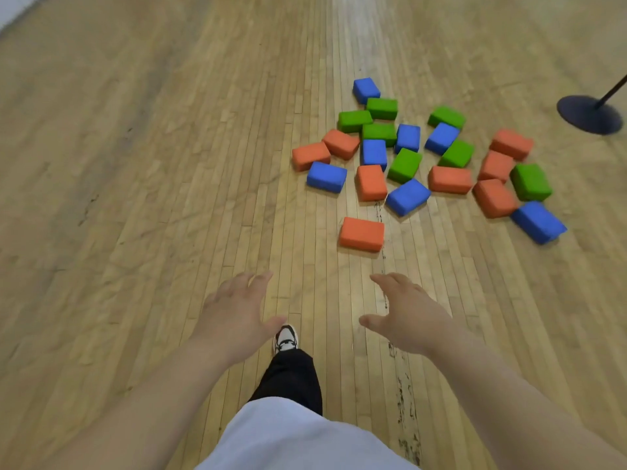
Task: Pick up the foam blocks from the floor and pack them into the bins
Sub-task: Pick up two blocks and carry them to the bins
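The foam blocks (404, 165) are soft-edged bricks in orange, blue and green, scattered in a loose cluster on the wooden floor (135, 164), well away from its far left edge. One orange block (361, 234) lies apart, nearest the hands. The left hand (237, 317) and right hand (407, 317) hover over the boards, fingers (261, 278) spread wide, holding nothing. Blur softens the rightmost blocks, and the pole of the black stand (589, 114) is cut off.

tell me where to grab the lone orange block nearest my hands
Pinch the orange block by its near and far long sides, from above. It lies flat, apart from the pile, long side facing you. The right hand looks closest.
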Tool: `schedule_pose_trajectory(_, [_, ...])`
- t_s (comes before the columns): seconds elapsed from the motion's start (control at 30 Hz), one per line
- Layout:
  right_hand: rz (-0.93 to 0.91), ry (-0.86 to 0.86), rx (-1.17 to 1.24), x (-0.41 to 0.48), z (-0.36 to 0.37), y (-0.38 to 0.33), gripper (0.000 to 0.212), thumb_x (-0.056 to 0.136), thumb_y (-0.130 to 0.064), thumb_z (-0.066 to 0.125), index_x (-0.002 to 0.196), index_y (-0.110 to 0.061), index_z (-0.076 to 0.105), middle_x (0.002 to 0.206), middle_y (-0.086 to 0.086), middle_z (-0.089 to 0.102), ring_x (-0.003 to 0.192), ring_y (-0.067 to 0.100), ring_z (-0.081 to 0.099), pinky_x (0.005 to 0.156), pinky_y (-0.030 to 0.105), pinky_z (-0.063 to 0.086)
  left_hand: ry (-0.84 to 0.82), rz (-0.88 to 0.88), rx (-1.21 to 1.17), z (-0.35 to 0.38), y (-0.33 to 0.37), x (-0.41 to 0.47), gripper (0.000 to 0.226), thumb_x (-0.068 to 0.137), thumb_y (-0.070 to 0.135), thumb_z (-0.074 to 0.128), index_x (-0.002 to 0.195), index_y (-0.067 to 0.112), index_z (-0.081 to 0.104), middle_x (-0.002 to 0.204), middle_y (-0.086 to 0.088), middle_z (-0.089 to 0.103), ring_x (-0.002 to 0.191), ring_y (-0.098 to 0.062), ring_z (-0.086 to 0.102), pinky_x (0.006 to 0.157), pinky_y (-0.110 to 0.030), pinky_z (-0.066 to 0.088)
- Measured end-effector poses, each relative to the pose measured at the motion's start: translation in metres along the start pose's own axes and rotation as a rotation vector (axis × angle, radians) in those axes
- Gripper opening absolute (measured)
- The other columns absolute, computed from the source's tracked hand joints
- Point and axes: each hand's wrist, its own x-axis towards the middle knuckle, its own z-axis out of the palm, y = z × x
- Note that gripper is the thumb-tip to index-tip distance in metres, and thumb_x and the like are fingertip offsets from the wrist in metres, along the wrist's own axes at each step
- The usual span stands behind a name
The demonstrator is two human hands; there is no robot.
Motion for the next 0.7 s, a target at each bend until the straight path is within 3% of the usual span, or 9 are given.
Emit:
schedule_pose_trajectory(0.4, [0.006,0.016,0.039,0.196,-0.099,-0.088,0.085,0.090,-0.057,0.066,0.160,-0.029,0.027,0.162,-0.005,0.031,0.146,0.022,0.034,0.116,0.041,0.036,-0.049,0.052,0.057,-0.117,-0.063,0.217,0.086,0.093,0.071,0.046,0.160,0.037,0.006,0.167,0.002,0.017,0.153,-0.022,0.018,0.121,-0.046,0.028])
schedule_pose_trajectory(0.7, [-0.007,-0.028,0.014,0.331,-0.174,-0.067,0.083,0.090,-0.056,0.067,0.159,-0.031,0.027,0.159,-0.005,0.035,0.144,0.022,0.036,0.113,0.041,0.039,-0.044,0.015,0.055,-0.164,-0.027,0.363,0.087,0.093,0.068,0.051,0.162,0.033,0.009,0.166,-0.002,0.021,0.152,-0.023,0.021,0.121,-0.046,0.029])
